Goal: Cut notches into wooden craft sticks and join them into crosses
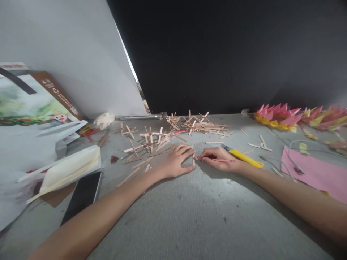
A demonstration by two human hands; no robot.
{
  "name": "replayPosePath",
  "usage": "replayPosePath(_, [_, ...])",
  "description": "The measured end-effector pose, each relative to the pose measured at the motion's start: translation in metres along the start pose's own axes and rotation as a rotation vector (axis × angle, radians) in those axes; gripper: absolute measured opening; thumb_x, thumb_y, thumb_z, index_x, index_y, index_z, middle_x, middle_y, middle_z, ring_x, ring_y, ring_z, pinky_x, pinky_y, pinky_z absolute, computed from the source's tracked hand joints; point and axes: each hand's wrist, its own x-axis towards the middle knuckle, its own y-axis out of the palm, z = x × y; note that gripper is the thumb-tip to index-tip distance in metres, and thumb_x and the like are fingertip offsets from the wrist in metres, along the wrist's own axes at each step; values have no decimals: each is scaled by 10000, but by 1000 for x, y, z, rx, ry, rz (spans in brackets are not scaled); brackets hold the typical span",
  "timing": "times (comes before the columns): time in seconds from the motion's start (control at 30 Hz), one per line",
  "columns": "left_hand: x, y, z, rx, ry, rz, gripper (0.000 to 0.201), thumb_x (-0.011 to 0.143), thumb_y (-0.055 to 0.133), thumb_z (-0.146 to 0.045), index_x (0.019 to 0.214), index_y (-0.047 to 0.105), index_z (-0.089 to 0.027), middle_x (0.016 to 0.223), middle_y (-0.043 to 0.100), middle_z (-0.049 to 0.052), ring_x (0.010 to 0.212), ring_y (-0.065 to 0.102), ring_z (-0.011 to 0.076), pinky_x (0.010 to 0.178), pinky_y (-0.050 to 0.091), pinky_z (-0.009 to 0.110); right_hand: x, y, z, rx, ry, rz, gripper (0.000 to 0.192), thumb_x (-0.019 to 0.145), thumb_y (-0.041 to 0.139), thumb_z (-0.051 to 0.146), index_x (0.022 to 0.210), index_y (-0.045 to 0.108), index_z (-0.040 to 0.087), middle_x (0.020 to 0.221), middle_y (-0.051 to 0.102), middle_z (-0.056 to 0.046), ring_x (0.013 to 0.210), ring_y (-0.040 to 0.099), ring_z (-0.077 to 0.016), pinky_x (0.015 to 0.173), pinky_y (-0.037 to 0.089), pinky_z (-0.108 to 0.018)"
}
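Note:
A short piece of wooden craft stick (193, 161) lies upright in the view on the grey table. My left hand (177, 162) rests flat beside it, with the forefinger at its far end and the thumb at its near end, steadying it. From the other side my right hand (217, 159) grips a red pencil (221, 160), whose tip touches or nearly touches the stick's right edge. Close by my right wrist lies a yellow utility knife (245, 158). Beyond my left hand are craft sticks joined into crossed shapes (150, 139).
Behind the hands lies a heap of loose craft sticks (211, 127). Pink paper (311, 175), a cable (294, 164) and pink-yellow paper flowers (279, 117) are at right. At left are a phone (82, 191), a folded white paper packet (70, 168) and a printed bag (32, 104). A dark panel (230, 54) stands behind.

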Motion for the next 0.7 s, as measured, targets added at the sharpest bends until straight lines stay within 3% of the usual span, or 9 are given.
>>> replayPosePath(0.17, [0, -1, -1, -11, -5, 5, 730, 980, 502, -735, 1567, 525, -302, 1622, 478, 102, 1493, 377, 363, 1235, 338, 573, -1, 0, -3, 27, -9, 4, 326, 1053, 562, 391, 1104, 767, 143, 827, 719, -67, 676, 616, -159, 588, 481, -263])
replayPosePath(0.7, [1, 0, 0, -10, -5, 8, 726, 984, 491, -737, 1581, 507, -326, 1633, 467, 96, 1500, 365, 375, 1236, 326, 590, 0, -1, 2, -18, -34, 5, 320, 1052, 563, 377, 1119, 775, 147, 952, 766, -95, 780, 671, -179, 690, 523, -280])
